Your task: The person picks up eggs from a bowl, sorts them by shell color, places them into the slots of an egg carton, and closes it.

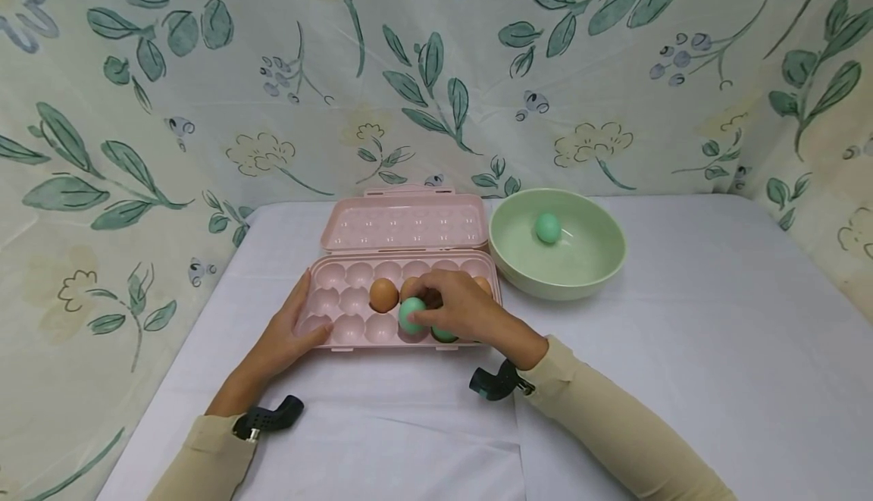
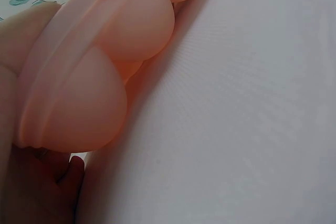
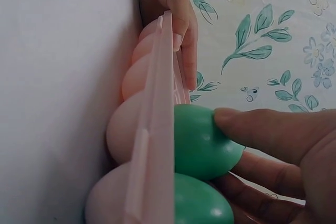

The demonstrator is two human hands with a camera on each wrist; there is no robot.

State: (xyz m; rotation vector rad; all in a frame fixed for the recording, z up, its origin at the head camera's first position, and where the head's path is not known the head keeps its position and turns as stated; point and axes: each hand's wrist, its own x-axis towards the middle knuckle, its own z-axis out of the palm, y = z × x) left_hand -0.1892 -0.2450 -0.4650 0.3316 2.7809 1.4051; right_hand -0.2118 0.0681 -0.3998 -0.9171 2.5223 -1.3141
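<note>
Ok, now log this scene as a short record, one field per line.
Carton: pink, open, lid tipped back
Left grip: holding the carton's left end
Right grip: pinching a green egg at a front-row cup
Second green egg: front row, right of the pinched one
Brown eggs: middle row, some partly hidden
Bowl: light green, right of the carton, third green egg inside
Surface: white cloth

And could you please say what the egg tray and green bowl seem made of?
The pink egg tray looks like satin plastic, judging by its molded cups and soft sheen. The green bowl seems glossy, perhaps plastic, given its highlights, though glazed ceramic is possible.
</note>
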